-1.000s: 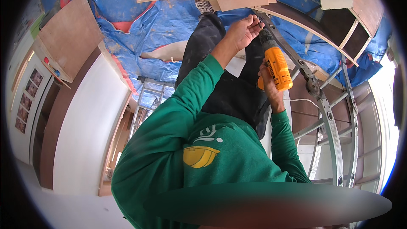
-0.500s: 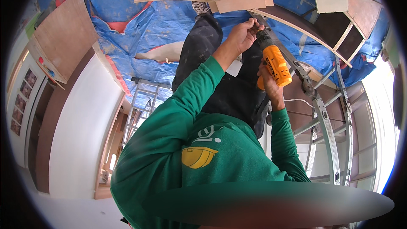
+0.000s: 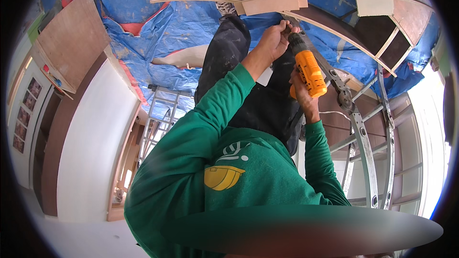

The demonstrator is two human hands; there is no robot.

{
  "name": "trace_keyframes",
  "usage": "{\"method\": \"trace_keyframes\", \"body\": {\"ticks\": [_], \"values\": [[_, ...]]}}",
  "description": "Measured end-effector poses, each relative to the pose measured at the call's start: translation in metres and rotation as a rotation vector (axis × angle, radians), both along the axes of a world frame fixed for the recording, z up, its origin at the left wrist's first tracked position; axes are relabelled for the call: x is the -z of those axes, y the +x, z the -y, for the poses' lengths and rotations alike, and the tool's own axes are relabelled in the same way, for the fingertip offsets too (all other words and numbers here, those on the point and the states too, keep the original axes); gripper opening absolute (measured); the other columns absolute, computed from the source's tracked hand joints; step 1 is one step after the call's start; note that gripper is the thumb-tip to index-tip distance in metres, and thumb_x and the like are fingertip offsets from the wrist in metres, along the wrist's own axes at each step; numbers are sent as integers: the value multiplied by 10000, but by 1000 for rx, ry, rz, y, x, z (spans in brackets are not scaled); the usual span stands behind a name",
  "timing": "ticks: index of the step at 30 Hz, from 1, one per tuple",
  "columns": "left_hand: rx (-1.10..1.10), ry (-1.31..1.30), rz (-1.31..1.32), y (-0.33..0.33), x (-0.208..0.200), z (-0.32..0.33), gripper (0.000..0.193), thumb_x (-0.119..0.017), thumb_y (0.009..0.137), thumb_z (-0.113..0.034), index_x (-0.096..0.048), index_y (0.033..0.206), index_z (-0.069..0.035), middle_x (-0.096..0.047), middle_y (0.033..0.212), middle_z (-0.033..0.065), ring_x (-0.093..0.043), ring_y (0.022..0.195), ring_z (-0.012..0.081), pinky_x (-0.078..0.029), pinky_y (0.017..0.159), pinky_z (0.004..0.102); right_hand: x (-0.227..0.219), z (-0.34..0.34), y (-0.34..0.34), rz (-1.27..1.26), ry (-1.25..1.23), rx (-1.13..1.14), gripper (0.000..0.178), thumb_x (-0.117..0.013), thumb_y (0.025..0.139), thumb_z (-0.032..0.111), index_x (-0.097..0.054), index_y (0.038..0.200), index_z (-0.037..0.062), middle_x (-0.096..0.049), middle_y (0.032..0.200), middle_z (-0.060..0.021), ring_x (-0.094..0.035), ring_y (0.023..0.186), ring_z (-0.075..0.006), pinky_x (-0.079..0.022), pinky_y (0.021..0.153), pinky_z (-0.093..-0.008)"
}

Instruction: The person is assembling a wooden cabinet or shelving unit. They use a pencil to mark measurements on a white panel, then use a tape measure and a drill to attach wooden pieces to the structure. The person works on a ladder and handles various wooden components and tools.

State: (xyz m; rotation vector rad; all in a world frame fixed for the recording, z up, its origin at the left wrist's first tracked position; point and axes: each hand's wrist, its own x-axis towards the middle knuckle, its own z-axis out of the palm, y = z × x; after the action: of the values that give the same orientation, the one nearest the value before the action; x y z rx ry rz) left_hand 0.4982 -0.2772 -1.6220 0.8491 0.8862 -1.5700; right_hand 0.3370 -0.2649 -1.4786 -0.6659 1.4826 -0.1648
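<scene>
Orange drill (image 3: 311, 72), right of upper centre, is grasped by right hand (image 3: 303, 91), while left hand (image 3: 276, 42) pinches near its tip, perhaps for steadiness.

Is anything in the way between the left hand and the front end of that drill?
Nothing visible: the left hand is right at the black chuck of the yellow power drill, which the right hand holds. Whether its fingers pinch something small there, I can't tell.

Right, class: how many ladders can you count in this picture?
2: the big ladder, right of the drill, and the far ladder on the left, partly behind the left sleeve. Others may be hidden.
</scene>
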Motion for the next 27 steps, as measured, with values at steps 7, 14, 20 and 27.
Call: {"method": "trace_keyframes", "body": {"ticks": [7, 14, 20, 27], "values": [[199, 5, 21, 1, 30, 12, 212, -474, 1126, -195, -594, 1053, -37, -651, 969, 104, -693, 990, 289, -565, 990, 431, 25, 32, -2, -125, -471, -559, 365, -797, 847, 157, -645, 1141, 1, -712, 993, -222, -708, 928, -437, -547, 794, -424], [242, -58, 75, -11, 110, 22, 230, -392, 1117, -183, -565, 1088, -34, -638, 977, 139, -680, 954, 324, -588, 920, 475, 63, 48, 18, -184, -399, -492, 373, -792, 848, 156, -656, 1149, -17, -732, 999, -231, -712, 945, -455, -560, 809, -436], [206, -37, -3, -13, 152, 24, 258, -361, 1113, -181, -540, 1075, 1, -637, 958, 174, -681, 923, 339, -609, 867, 486, 99, 50, 21, -227, -453, -480, 409, -792, 847, 194, -672, 1181, -9, -744, 1016, -256, -716, 975, -463, -573, 823, -460], [218, -38, 4, -16, 150, 33, 260, -379, 1114, -186, -539, 1110, 19, -638, 952, 164, -684, 912, 328, -614, 855, 480, 102, 58, 20, -244, -376, -528, 419, -783, 852, 196, -679, 1209, 1, -744, 1024, -259, -710, 993, -467, -574, 839, -461]]}}
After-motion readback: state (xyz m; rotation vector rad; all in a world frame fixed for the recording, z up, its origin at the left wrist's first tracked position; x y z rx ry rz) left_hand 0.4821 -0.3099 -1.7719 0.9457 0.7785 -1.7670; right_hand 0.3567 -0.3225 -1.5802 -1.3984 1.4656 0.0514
